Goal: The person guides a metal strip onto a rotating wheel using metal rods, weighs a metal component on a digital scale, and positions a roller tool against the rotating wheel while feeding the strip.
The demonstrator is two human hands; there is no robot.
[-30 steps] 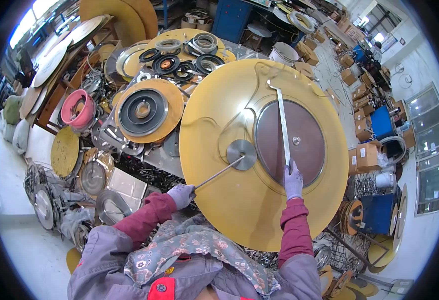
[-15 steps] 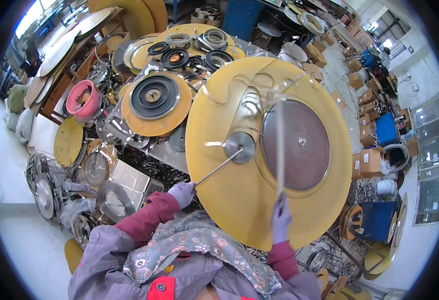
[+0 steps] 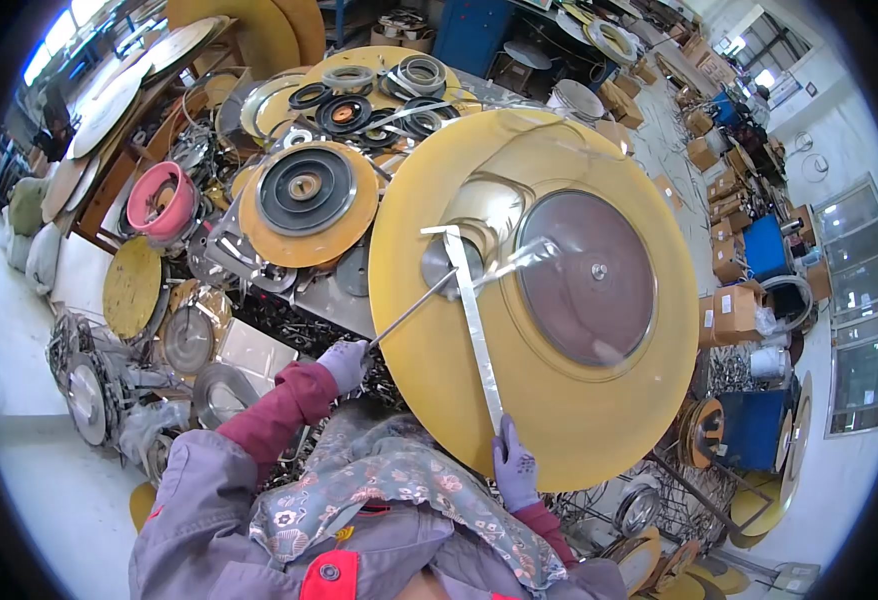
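A large yellow disc point(image 3: 599, 430) lies tilted before me, bearing a brown round plate point(image 3: 589, 280) and a smaller grey metal disc point(image 3: 441, 262). My left hand point(image 3: 344, 365), gloved, is closed on the near end of a thin metal rod point(image 3: 409, 312). The rod's far tip reaches the grey disc. In my gloved right hand point(image 3: 515, 468) is a long flat silvery metal bar point(image 3: 476, 330) with a short crosspiece at its far end. That end lies over the grey disc; whether it touches is unclear. Curved metal strips point(image 3: 494, 190) lie beyond, and some shiny streaks are blurred.
Left of the big disc is an orange disc point(image 3: 264, 235) carrying a dark ringed reel point(image 3: 307, 192). Black and grey rings point(image 3: 344, 113) are heaped behind it. A pink basin point(image 3: 162, 200) stands farther left. Cardboard boxes point(image 3: 737, 312) line the right side; metal scraps lie below.
My right hand has moved left and slightly down, bringing the bar's far end from above the brown plate to the grey disc. My left hand has shifted slightly left and down with the rod.
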